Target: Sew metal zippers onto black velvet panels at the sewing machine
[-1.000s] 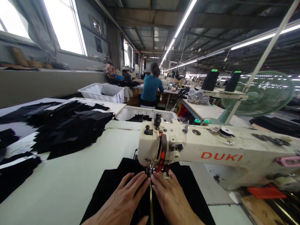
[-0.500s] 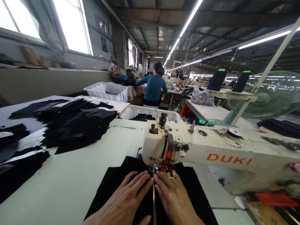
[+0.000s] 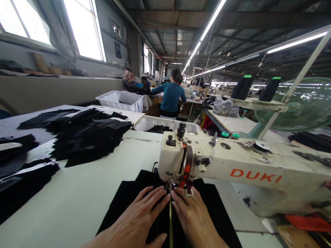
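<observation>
A black fabric piece (image 3: 121, 198) lies on the bed of a white sewing machine (image 3: 217, 162), partly under its needle area. Down its middle runs a narrow gold zipper (image 3: 170, 224), pointing toward the presser foot. My left hand (image 3: 142, 213) rests flat on the fabric left of the zipper, fingers stretched toward the foot and thumb apart. On the other side, my right hand (image 3: 193, 213) lies flat too, its fingertips close to the foot. Both hands press the cloth from above. The needle tip is hard to make out between my fingertips and the machine head.
Black cut pieces (image 3: 88, 137) are heaped on the table to the left. Behind the machine stand white plastic bins (image 3: 121, 100). Two dark thread cones (image 3: 243, 88) and a green fan (image 3: 297, 106) are at right. A person in a teal top (image 3: 172, 96) sits farther ahead.
The whole view has shifted slightly to the right in frame. Both hands keep nearly the same flat pose beside the zipper, and the fabric shows little visible movement.
</observation>
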`<act>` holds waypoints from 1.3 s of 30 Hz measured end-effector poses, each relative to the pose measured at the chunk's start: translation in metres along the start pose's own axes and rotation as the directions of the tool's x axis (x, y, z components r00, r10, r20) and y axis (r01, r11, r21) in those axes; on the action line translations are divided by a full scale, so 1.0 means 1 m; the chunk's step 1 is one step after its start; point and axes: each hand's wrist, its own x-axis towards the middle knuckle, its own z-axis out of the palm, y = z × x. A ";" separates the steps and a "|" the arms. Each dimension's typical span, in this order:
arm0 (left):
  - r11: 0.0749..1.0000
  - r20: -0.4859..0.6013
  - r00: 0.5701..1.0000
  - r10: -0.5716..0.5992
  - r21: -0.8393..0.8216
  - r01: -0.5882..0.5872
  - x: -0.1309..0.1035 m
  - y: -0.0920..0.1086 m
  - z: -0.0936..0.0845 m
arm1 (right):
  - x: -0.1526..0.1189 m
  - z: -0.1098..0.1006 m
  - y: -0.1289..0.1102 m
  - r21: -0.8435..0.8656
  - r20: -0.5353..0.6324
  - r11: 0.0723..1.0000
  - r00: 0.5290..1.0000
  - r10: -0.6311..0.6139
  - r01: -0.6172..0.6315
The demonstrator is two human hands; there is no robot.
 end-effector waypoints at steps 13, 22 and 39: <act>0.999 0.097 0.995 -0.017 -0.039 0.021 -0.023 0.016 0.001 | -0.006 -0.033 -0.018 0.100 0.171 0.990 0.982 0.081 -0.099; 0.995 -0.085 0.996 0.021 -0.095 -0.029 -0.090 0.071 0.008 | -0.084 -0.078 -0.080 0.278 0.284 0.957 0.959 -0.006 -0.076; 0.987 -0.078 0.985 0.152 0.055 -0.148 -0.092 0.076 0.017 | -0.074 -0.073 -0.097 0.466 0.128 0.832 0.953 0.273 -0.301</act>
